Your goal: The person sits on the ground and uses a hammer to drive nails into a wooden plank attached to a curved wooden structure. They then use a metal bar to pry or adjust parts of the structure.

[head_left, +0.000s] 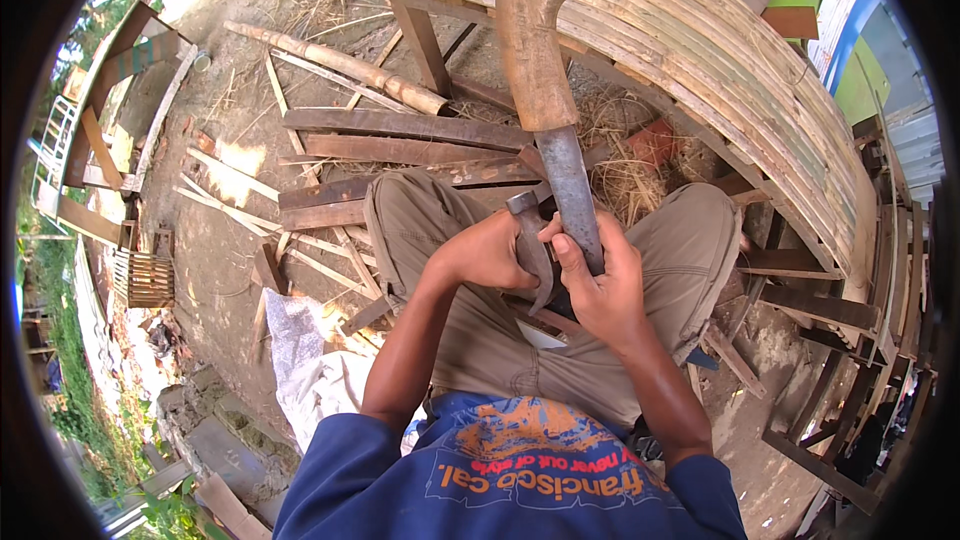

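Observation:
My left hand (488, 252) is closed around a claw hammer (532, 240) just by its steel head, in front of my lap. Its striking face is turned up and away from me, the claw down toward me. In my right hand (608, 285), the thumb and fingers grip the grey metal blade of a machete (566, 175). The machete's curved wooden handle points up and away, well above both hands. The blade's lower end is partly hidden by my fingers. Both hands are close together, and the hammer head is beside the blade.
Several dark wooden boards (400, 148) lie on the dirt ground beyond my knees, with a bamboo pole (340, 68) and thin strips. A bamboo-slat bench (680, 30) curves across the far right. White sacking (310, 370) lies at my left, a slatted crate (143, 278) farther left.

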Motion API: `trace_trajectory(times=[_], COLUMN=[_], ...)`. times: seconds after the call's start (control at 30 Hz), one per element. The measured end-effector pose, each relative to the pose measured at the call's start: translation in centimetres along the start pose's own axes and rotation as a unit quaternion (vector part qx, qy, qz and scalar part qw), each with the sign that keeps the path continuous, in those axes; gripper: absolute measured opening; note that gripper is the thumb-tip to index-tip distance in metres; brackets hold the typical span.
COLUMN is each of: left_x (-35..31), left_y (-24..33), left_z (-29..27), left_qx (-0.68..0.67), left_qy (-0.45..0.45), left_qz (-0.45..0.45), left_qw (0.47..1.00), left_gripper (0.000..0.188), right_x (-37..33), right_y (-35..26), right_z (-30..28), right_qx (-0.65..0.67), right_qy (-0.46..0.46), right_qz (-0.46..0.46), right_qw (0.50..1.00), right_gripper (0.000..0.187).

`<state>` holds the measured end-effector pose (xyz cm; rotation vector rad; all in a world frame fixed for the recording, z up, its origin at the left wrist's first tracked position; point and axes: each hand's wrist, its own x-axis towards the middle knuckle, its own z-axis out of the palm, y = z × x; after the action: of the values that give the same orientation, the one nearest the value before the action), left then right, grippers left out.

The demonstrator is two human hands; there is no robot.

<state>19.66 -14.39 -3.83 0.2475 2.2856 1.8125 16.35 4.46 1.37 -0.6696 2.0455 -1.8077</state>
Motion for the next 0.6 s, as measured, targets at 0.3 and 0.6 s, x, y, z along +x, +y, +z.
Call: trace_trajectory(times=[0.3,0.6], left_x=[0.3,-1.5], left_y=[-1.5,-1.2], left_z=[0.4,-6.3], left_qx=[-0.115,-0.075], left_qy=[-0.015,0.113], left_qz=[0.031,0.061], left_qw=[0.993,0.989], left_gripper=[0.040,0.028], right_x=[-1.0,-2.6], right_y=[0.6,0.1], right_z=[-0.4,-0.4], right_qx=[0.001,0.102], right_qy=[-0.037,0.006], right_qz=[0.004,-0.001], right_qw=[0.999,0.995], right_gripper=[0.022,0.024])
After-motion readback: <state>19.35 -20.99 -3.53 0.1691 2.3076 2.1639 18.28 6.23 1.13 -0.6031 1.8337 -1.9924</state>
